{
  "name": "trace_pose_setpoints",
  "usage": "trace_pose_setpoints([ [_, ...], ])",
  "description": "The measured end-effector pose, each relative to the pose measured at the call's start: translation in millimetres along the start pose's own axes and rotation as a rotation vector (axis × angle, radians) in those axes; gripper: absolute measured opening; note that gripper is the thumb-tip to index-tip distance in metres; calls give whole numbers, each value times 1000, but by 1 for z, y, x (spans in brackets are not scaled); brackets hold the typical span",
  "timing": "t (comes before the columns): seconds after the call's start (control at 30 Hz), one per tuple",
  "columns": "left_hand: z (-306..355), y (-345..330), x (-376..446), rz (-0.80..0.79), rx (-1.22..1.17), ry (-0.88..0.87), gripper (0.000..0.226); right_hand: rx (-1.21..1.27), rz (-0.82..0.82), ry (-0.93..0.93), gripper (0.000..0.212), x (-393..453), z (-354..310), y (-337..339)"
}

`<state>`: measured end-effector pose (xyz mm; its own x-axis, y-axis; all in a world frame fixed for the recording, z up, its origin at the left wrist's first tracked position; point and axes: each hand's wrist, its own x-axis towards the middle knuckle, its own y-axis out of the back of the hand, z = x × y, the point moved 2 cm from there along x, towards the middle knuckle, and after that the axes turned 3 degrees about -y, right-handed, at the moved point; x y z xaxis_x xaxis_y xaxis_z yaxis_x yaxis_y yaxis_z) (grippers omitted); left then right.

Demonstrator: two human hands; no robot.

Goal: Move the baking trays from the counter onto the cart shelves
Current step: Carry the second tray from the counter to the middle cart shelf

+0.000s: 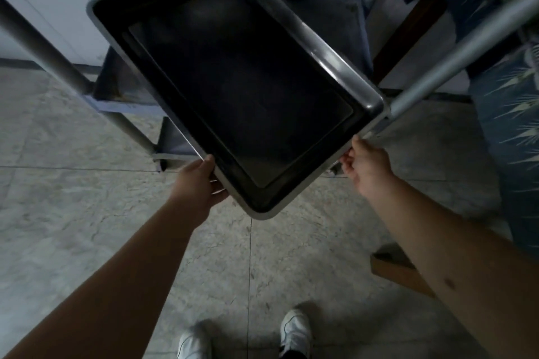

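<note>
A dark rectangular baking tray [239, 79] with a grey rim fills the middle of the head view, turned diagonally and held in the air over the cart. My left hand [198, 183] grips its near left edge, thumb on the rim. My right hand [364, 166] holds the near right edge. The cart's grey posts [58, 61] rise on both sides, and its dark shelves [125, 87] lie below and behind the tray, mostly hidden by it.
A second cart post [455, 64] slants up at the right. A lower shelf corner [172, 143] juts out at the left. Blue patterned cloth [510, 114] hangs at the right edge. A brown wooden block [399, 271] lies on the tiled floor [73, 183]. My white shoes [294, 332] stand below.
</note>
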<state>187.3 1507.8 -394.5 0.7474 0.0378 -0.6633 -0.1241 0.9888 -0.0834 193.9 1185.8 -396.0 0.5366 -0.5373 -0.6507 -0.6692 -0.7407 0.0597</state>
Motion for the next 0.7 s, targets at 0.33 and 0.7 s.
trace_pose_setpoints([
  [0.33, 15, -12, 14, -118, 107, -4, 11, -40, 32, 59, 24, 32, -35, -15],
  [0.7, 6, -36, 6, -43, -37, -19, 16, -308, -402, -43, 19, -68, 61, -11],
])
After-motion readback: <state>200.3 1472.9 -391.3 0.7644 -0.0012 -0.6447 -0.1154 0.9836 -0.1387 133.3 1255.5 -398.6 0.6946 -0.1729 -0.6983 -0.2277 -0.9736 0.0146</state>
